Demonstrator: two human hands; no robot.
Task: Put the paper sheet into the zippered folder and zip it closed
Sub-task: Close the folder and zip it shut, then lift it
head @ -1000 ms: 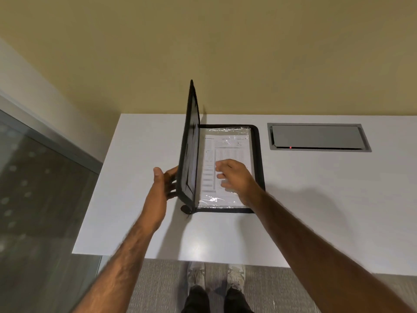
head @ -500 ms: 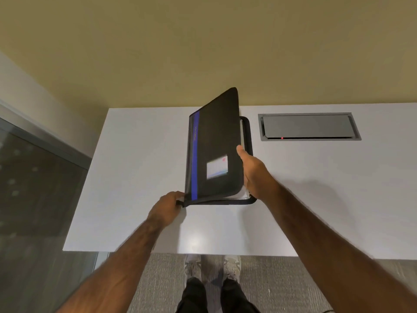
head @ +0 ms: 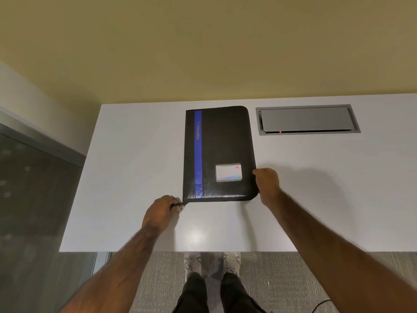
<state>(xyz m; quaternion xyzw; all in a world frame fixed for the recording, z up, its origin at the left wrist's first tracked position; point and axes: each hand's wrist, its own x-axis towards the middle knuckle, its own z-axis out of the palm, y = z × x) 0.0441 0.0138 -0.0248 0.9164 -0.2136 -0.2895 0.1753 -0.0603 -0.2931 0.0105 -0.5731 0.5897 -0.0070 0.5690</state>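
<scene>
Left grip sits at the near left corner of the zippered folder, its fingers curled in and pinching the zipper pull, whose small metal ring shows just past my knuckles. Right grip is at the near right corner. It is curled round the folder's right edge, with the thumb side against the cover. I hold nothing else in either one.

The folder lies flat on the white worktop with its cover down, roughly midway across and nearer the far edge than the near one. Its long sides run away from me. It is black, with a blue stripe running the length of the cover close to the left edge and pale lettering along the stripe's far part. A small label card sits on the cover toward the near right corner, just beside my right grip. With the cover shut I cannot see the paper sheet, and from this angle I cannot tell how far the zip is drawn round.

To the right of the folder, apart from it, a grey hatch is set flush into the worktop, with a tiny red light glowing along its near edge. Beyond the worktop is a yellowish wall, and a dark glass partition fills the left side. Below the near edge I see grey carpet, my pale shoes and dark trouser legs. A thin dark cable lies on the carpet at lower right.
</scene>
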